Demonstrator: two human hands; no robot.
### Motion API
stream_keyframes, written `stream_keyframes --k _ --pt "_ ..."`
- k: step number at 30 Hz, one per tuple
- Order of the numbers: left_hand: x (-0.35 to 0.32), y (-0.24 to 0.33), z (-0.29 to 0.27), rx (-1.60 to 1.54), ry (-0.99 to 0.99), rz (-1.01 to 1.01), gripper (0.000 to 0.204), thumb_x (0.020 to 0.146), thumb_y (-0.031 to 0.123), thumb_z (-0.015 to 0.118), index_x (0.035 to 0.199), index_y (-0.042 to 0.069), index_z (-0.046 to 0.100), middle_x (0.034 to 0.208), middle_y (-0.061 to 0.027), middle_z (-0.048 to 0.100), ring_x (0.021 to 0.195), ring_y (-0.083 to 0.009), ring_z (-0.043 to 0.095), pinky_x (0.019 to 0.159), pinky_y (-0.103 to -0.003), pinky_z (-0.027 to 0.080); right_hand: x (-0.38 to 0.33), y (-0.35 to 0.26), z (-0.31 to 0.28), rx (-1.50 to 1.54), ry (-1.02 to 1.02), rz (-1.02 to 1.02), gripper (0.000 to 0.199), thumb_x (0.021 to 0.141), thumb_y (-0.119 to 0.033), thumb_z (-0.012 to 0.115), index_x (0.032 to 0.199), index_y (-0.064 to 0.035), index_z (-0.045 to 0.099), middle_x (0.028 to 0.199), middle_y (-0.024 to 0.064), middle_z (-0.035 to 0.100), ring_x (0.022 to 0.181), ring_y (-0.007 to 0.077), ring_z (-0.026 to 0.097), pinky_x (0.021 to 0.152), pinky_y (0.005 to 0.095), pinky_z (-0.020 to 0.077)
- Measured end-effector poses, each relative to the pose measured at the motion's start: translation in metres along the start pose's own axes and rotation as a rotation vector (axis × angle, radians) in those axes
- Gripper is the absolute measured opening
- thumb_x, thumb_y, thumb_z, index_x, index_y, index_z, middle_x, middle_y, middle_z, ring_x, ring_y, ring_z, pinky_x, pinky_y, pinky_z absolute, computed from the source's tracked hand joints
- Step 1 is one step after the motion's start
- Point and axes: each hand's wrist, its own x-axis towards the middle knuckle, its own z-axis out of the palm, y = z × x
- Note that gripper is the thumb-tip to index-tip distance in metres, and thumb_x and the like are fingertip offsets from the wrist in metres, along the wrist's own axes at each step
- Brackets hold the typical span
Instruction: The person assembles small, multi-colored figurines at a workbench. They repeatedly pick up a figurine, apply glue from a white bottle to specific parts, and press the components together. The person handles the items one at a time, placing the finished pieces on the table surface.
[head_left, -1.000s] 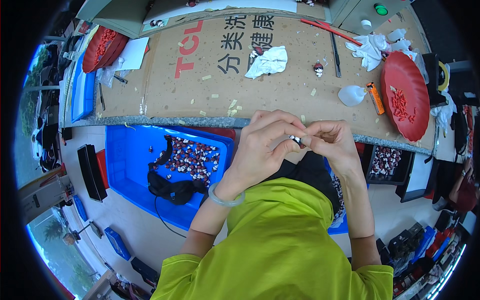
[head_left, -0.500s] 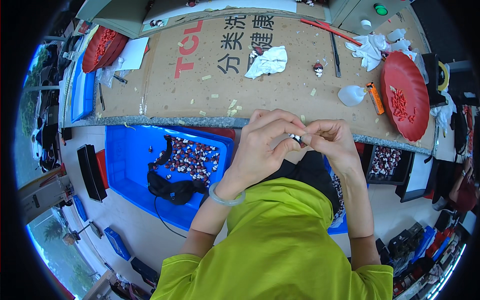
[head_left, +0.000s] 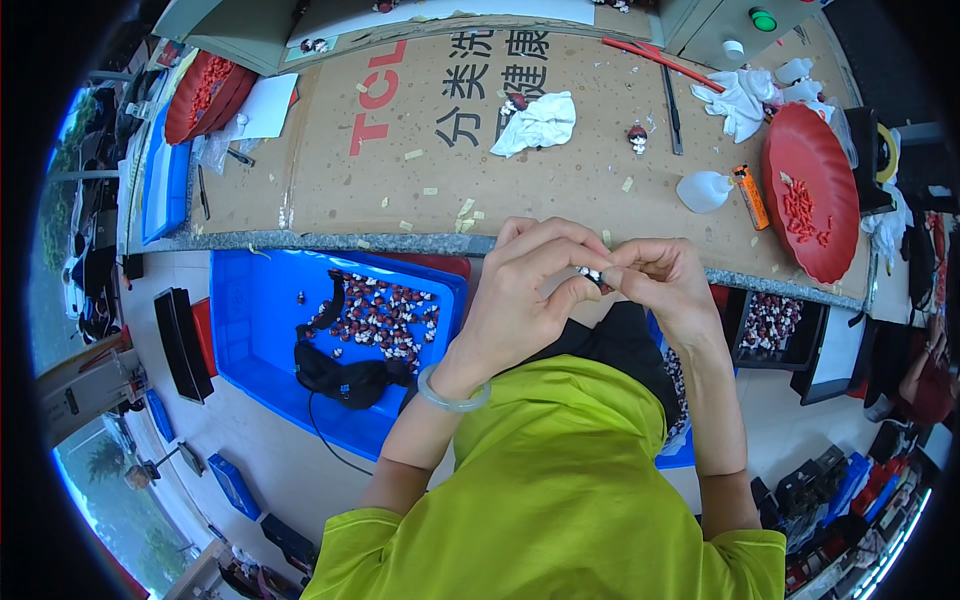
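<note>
Both hands meet just in front of the table's near edge, over my lap. Between the thumb and fingers of my left hand is a small figurine, white and dark, mostly covered by fingertips. The thumb and fingertips of my right hand pinch the same figurine from the other side. Whether a smaller part is also between the fingertips is hidden. On the table beyond, a finished-looking figurine with a dark red head and white body stands upright. Another dark red head pokes out beside a crumpled white cloth.
A blue bin of small figurines sits below left, a black cloth bag inside. At right are a red scalloped bowl of red pieces, a white bottle and an orange tube box. Cardboard covers the table.
</note>
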Motion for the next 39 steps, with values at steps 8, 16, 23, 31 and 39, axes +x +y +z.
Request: stream_keyframes --k 8,16,23,31,39 --pt "0.0 0.0 0.0 0.013 0.003 0.008 0.014 0.073 0.006 0.072 0.085 0.009 0.068 0.091 -0.0015 0.066 0.081 -0.0179 0.061 0.077 -0.031 0.038 0.0 0.001 -0.001 -0.009 0.0 0.003 0.015 0.079 -0.001 0.064 0.091 0.0061 0.07 0.081 0.0053 0.068 0.073 0.0061 0.06 0.068 0.0204 0.0467" --pt "0.0 -0.001 -0.001 0.016 -0.006 0.013 0.014 0.073 0.006 0.072 0.086 0.009 0.067 0.092 -0.0017 0.066 0.081 -0.0179 0.062 0.078 -0.031 0.038 0.001 0.0 0.0 0.0 -0.008 -0.001 0.015 0.079 -0.001 0.064 0.091 0.0066 0.069 0.081 0.0063 0.068 0.073 0.0072 0.061 0.069 0.0211 0.0477" --pt "-0.001 -0.001 -0.001 0.015 -0.011 0.005 0.014 0.073 0.007 0.072 0.086 0.009 0.067 0.092 -0.0018 0.066 0.081 -0.0178 0.062 0.078 -0.031 0.037 0.001 0.003 0.0 0.016 -0.001 -0.001 0.014 0.08 -0.001 0.065 0.09 0.0066 0.069 0.08 0.0064 0.068 0.072 0.0073 0.061 0.068 0.0211 0.0479" --pt "-0.001 0.0 0.0 0.002 -0.016 -0.016 0.014 0.073 0.008 0.073 0.087 0.008 0.068 0.092 -0.0026 0.066 0.083 -0.019 0.062 0.08 -0.031 0.039 0.002 0.005 -0.003 0.019 -0.012 0.012 0.013 0.081 -0.002 0.065 0.09 0.0061 0.07 0.078 0.0074 0.069 0.072 0.0089 0.062 0.068 0.0223 0.0493" --pt "-0.005 -0.007 0.009 -0.22 -0.037 -0.164 0.018 0.073 0.008 0.074 0.09 0.005 0.068 0.093 -0.0062 0.065 0.089 -0.0228 0.063 0.082 -0.033 0.044 0.003 0.016 -0.01 0.078 -0.011 -0.002 0.016 0.083 -0.009 0.065 0.089 0.0049 0.07 0.076 0.0079 0.068 0.071 0.012 0.064 0.07 0.0243 0.0498"
